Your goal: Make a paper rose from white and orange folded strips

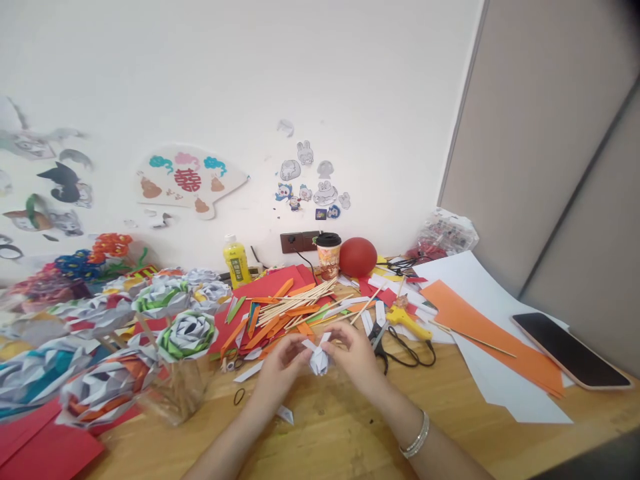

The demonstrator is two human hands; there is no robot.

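Note:
Between my two hands, just above the wooden table, is a small white folded paper piece (319,360) with two strips sticking up in a V. My left hand (286,360) pinches its left strip between thumb and fingers. On the other side, my right hand (354,353) grips the right strip the same way. A silver bracelet (416,435) circles my right wrist. Beyond my hands lies a heap of folded orange paper strips (267,330) and wooden sticks (300,300). Black-handled scissors (379,343) rest just right of my right hand.
A yellow glue gun (407,321) with a black cord lies to the right, near orange paper (480,333) and a phone (570,350). Paper flowers (187,333) crowd the left, with a clear cup (175,393) of sticks. A bottle (237,262), drink cup (329,257) and red balloon (358,257) stand behind.

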